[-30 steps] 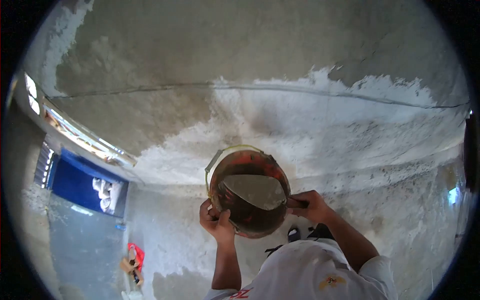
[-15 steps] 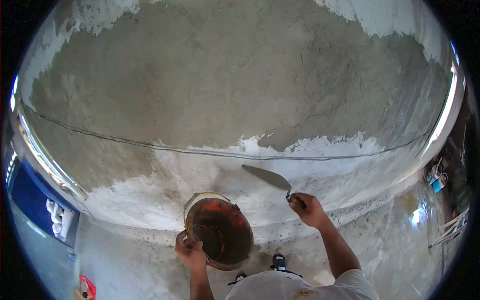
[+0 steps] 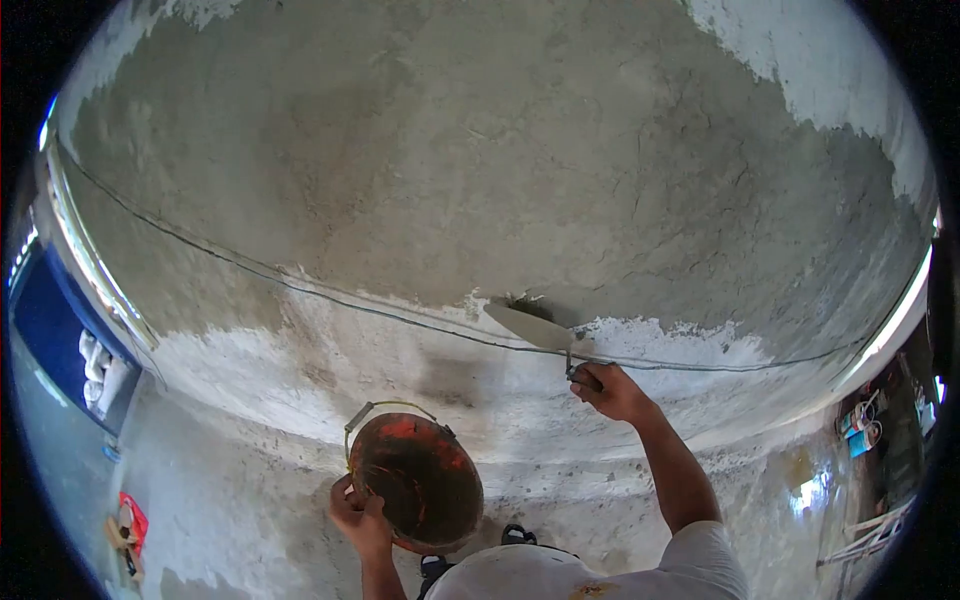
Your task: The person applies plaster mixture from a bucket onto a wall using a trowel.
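Observation:
My left hand [image 3: 360, 518] grips the left rim of a bucket [image 3: 420, 480], which is tilted so that its dark, red-stained inside shows. A wire handle arches over the bucket's far edge. My right hand [image 3: 610, 393] is closed on the handle of a trowel [image 3: 528, 325]. The blade points left, close against the wall [image 3: 450, 180], at the lower edge of the grey plaster. Some dark wet mortar [image 3: 528, 303] shows just above the blade. A thin cable [image 3: 400, 322] crosses the wall and passes at the blade's lower side.
Below the wall lies the concrete floor [image 3: 240, 490], with my sandalled feet at the bottom. White sacks [image 3: 92, 368] stand at the left by a blue panel. A red item [image 3: 133, 520] lies at the lower left. Blue-and-white containers [image 3: 862, 435] are at the right.
The trowel has risen relative to the cable, up to the plaster's lower edge, and mortar now shows there. The view has shifted, and the bucket appears lower and further left.

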`<state>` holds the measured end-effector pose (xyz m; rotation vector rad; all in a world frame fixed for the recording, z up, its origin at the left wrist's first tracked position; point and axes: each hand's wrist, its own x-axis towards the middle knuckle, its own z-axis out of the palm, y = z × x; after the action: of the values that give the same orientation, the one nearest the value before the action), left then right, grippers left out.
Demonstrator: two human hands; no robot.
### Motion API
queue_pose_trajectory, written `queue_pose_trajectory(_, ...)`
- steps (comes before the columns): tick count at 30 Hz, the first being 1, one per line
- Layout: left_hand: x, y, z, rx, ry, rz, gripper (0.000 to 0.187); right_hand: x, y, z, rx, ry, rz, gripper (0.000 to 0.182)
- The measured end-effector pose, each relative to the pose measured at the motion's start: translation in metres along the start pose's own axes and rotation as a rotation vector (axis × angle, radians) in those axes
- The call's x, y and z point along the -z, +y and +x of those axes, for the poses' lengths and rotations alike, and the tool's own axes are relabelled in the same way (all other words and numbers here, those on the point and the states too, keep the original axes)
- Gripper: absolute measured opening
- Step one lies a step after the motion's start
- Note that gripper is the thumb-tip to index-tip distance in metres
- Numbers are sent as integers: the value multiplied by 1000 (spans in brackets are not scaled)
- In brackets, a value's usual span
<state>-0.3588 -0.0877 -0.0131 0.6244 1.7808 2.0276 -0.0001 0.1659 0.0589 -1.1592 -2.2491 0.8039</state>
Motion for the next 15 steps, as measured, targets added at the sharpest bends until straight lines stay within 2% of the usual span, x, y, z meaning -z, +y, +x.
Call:
queue_pose_trajectory(5,5,-4,0,-10,59,39,48,4,16,10,-12,-50,37,25)
queue_pose_trajectory(7,9,-4,3,-20,8,67,47,14,9,12,-152,-50,121,24)
queue_pose_trajectory(8,9,-4,4,-16,8,60,47,16,16,14,-152,-51,112,24)
queue_pose_trajectory(11,9,0,6,1,32,110,46,26,44,6,-155,-20,255,21)
queue_pose_trajectory(15,16,-1,14,-44,27,97,45,43,45,-13,-125,100,415,17)
